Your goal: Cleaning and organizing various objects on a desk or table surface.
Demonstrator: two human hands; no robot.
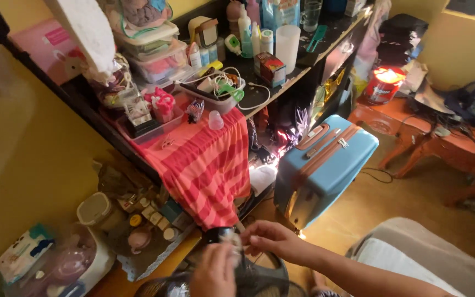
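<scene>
My left hand (213, 271) and my right hand (271, 240) meet at the bottom middle of the view, over a round black wire grille (259, 280) that looks like a fan guard. Both pinch a small pale object (232, 242) between their fingertips; it is blurred and I cannot tell what it is. A small black part (215, 234) sits just behind the fingers. My right forearm runs in from the lower right.
A pink-and-red striped cloth (207, 165) hangs from a cluttered dark shelf (281, 82). A blue suitcase (325, 165) stands right of it. An orange table (457, 148), a red tub (383, 85) and a grey cushion (413, 256) lie to the right. Jars and containers (138, 220) crowd the floor at left.
</scene>
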